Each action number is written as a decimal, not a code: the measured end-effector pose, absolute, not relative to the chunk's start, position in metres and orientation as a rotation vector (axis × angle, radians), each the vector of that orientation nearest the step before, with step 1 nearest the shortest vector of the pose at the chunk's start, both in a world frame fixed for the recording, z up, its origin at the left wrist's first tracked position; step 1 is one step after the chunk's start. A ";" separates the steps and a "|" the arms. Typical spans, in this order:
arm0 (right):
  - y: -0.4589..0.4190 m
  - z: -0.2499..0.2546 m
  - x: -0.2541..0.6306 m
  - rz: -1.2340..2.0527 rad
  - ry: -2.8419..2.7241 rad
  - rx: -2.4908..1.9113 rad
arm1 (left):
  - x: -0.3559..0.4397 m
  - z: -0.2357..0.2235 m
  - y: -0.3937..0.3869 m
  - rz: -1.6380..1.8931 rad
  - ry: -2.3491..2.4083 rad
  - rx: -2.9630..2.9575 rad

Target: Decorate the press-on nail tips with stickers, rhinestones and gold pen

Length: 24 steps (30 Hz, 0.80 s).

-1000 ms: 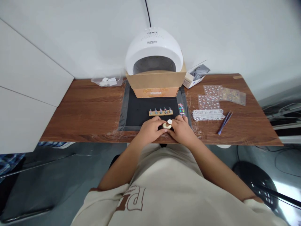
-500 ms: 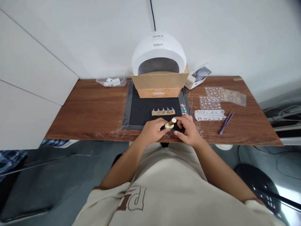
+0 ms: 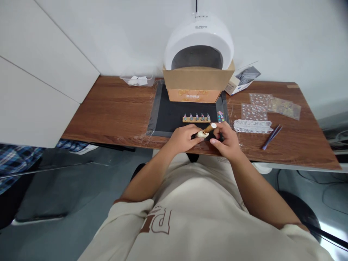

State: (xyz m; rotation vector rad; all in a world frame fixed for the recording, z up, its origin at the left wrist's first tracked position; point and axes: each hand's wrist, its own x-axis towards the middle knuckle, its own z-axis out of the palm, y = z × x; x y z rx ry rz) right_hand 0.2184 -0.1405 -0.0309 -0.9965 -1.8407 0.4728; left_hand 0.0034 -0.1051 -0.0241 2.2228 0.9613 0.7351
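Lamp [image 3: 200, 32] on box [image 3: 194, 96], 5 nail tips [image 3: 197, 117] beyond bottle [image 3: 202, 134]

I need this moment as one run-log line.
left hand: holds bottle, cap tilted | right hand: partly open, near cap | nail-tip strip: on black mat

A nail-art workstation occupies a brown wood-grain desk [image 3: 116, 112] against a plain white wall [image 3: 272, 36], marked out by a white domed curing lamp lettered "SUNone" [image 3: 199, 39], five small blue-and-pink nail tips on a narrow tan strip [image 3: 196, 119] and a cream bottle with a slim gold-brown cap [image 3: 202, 134]. Clear flat sticker sheets [image 3: 254, 112], a long clear plastic case [image 3: 252, 126] and slender purple tweezers [image 3: 272, 137] lie at right; whether the room is a salon or a training space cannot be told.
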 end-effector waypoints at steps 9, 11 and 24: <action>-0.151 -0.009 0.209 0.533 -1.721 -0.981 | 0.009 -0.015 -0.128 0.733 1.009 2.404; -0.151 -0.004 0.209 0.548 -1.702 -0.975 | 0.010 -0.014 -0.132 0.749 1.013 2.401; -0.143 0.028 0.199 0.566 -1.741 -0.901 | -0.005 0.001 -0.139 0.700 0.936 2.314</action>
